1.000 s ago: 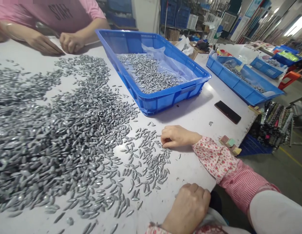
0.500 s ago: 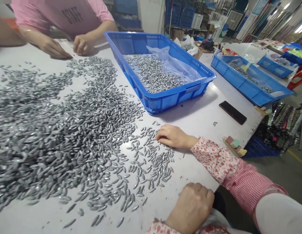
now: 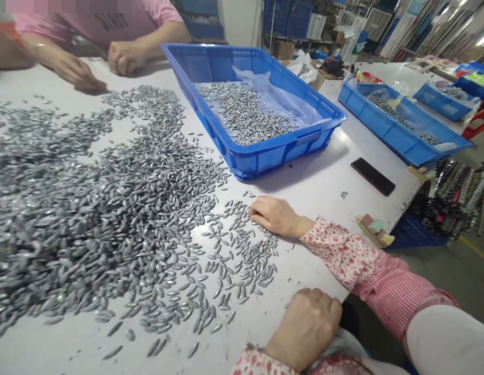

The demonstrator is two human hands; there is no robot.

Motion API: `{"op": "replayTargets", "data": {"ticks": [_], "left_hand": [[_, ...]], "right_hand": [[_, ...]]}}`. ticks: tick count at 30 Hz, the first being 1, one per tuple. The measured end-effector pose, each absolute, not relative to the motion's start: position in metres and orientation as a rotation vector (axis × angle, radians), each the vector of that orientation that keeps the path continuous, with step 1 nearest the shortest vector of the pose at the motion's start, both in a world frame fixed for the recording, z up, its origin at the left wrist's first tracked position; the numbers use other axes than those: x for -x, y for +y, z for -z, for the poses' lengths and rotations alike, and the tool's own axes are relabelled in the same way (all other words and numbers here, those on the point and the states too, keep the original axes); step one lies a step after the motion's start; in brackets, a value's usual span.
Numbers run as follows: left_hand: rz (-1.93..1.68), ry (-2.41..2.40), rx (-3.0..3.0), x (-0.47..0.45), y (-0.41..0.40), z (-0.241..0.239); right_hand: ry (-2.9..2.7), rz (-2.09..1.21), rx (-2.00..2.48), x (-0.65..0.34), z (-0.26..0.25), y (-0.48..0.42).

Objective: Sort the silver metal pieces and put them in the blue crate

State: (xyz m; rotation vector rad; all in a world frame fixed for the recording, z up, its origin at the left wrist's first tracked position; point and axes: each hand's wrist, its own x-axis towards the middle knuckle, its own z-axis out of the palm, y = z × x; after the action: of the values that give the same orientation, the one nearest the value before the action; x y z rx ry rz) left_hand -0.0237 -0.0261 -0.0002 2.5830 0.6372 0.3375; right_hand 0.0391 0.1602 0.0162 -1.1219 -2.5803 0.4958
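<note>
A wide spread of small silver-grey oval metal pieces (image 3: pixel 109 208) covers the white table (image 3: pixel 312 271), dense at left and thinning towards me. My right hand (image 3: pixel 275 216) rests on the table with curled fingertips at the loose pieces on the spread's right edge. Whether it holds any is hidden. My left hand (image 3: pixel 304 328) lies near the table's front edge in a closed fist, touching no pieces. Floral sleeves cover both forearms. Across the table, a co-worker's two hands (image 3: pixel 79 73) rest at the far edge of the spread.
A blue plastic tray (image 3: pixel 249 161) lined with clear plastic holds more grey pieces. Beyond it stands a second blue tray (image 3: pixel 398 133), also holding pieces. A black phone (image 3: pixel 373 176) lies on the table. A small blue basket (image 3: pixel 441 101) sits farther back.
My right hand has shifted slightly left and my view has moved a little. The co-worker's hands have shifted slightly, and the pieces look much the same.
</note>
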Motion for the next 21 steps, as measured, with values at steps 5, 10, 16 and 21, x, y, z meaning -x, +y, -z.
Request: {"op": "replayTargets", "data": {"ticks": [5, 10, 16, 21], "left_hand": [[-0.328, 0.644, -2.586, 0.023, -0.026, -0.001], [-0.327, 0.652, -2.573, 0.023, -0.026, -0.002], [-0.310, 0.635, -2.581, 0.024, -0.026, -0.001], [-0.302, 0.643, -2.589, 0.023, -0.027, 0.000]], "right_hand": [[-2.745, -0.805, 0.714, -0.050, -0.030, 0.159], [-2.815, -0.685, 0.744, -0.052, -0.028, 0.158], [-2.691, -0.811, 0.791, -0.061, -0.036, 0.166], [-2.890, -0.794, 0.672, -0.064, -0.039, 0.161]]}}
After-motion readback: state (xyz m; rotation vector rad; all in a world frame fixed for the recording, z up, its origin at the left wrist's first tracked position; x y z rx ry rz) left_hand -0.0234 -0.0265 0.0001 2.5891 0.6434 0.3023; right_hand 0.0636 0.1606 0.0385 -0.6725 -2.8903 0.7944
